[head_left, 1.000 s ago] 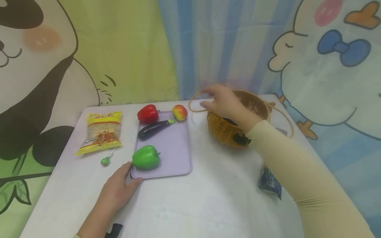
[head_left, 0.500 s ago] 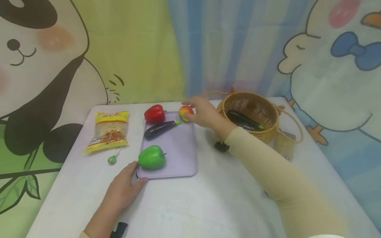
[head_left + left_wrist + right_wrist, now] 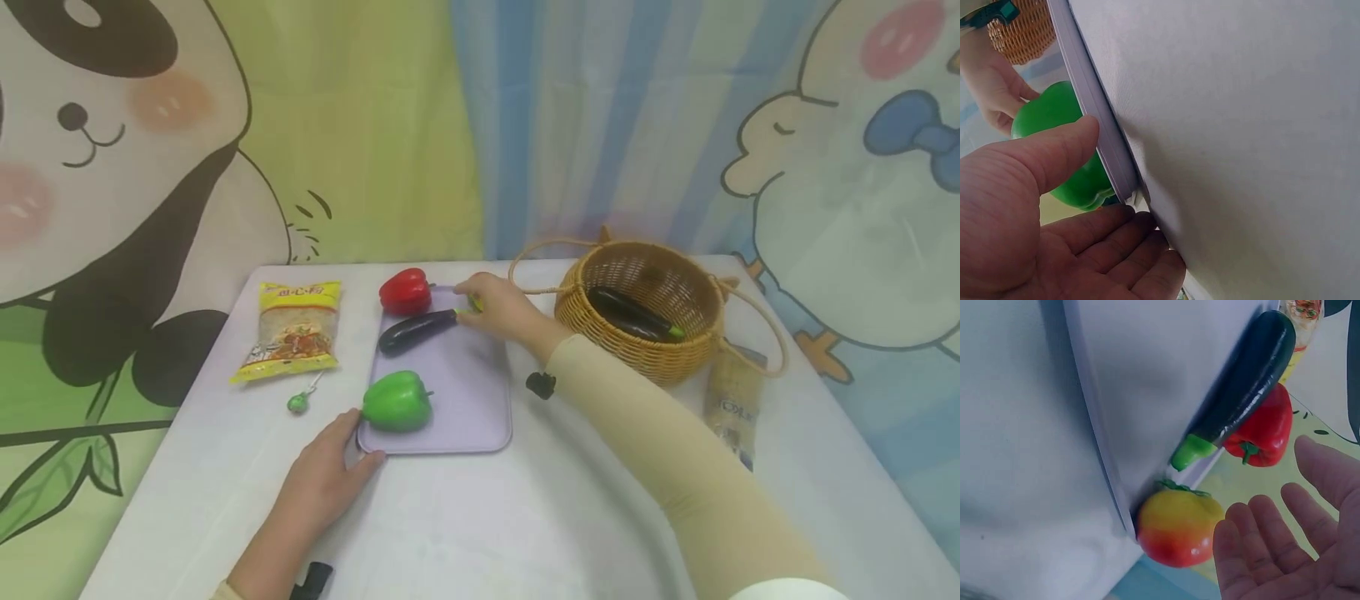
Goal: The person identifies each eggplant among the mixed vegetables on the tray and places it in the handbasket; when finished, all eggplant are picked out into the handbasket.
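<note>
My left hand (image 3: 322, 471) holds the near left corner of the lilac tray (image 3: 480, 400), thumb at the front rim and fingers at the side. My right hand (image 3: 498, 307) is at the tray's far right corner, over a yellow-and-red fruit with a leafy green top (image 3: 1179, 522), which it mostly hides in the head view. In the right wrist view its fingers are spread beside the fruit, not closed round it. A green bell pepper (image 3: 397, 402), an eggplant (image 3: 416, 332) and a red bell pepper (image 3: 405, 292) lie on or at the tray's edge.
A wicker basket (image 3: 637, 354) with rope handles stands at the right, another eggplant (image 3: 630, 312) inside. Beside it lies a clear printed packet (image 3: 733, 408). At the left are a yellow food bag (image 3: 295, 333) and a green lollipop (image 3: 298, 402). A printed curtain backs the table.
My right hand has moved left from above the basket to the fruit at the tray corner. My left hand stays at its corner. The head view has shifted slightly left.
</note>
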The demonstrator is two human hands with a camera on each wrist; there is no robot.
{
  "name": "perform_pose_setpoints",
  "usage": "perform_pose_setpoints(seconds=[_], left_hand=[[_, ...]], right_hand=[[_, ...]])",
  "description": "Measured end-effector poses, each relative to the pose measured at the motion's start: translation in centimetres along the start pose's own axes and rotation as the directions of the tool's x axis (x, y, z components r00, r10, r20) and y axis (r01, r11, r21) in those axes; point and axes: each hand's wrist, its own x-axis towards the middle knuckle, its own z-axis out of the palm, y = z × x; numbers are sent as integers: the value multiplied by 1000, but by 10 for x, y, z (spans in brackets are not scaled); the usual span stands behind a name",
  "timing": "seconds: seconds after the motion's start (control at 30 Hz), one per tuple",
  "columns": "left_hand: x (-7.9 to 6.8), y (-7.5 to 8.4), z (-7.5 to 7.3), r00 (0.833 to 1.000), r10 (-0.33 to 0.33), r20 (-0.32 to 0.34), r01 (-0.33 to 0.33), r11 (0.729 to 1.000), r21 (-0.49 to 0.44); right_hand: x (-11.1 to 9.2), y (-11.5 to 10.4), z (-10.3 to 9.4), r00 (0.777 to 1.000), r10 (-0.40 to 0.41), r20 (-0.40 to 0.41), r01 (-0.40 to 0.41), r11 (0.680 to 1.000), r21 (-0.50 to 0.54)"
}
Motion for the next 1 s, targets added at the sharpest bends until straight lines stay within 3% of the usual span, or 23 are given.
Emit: perform_pose_setpoints(seconds=[0.37, 1.0], left_hand=[[-1, 0, 1, 1000, -5, -5, 5, 1000, 17], [-2, 3, -1, 1000, 9, -16, -9, 1000, 17]], right_hand=[[12, -1, 24, 996, 0, 90, -7, 997, 73], [13, 6, 43, 999, -9, 42, 10, 1000, -21]])
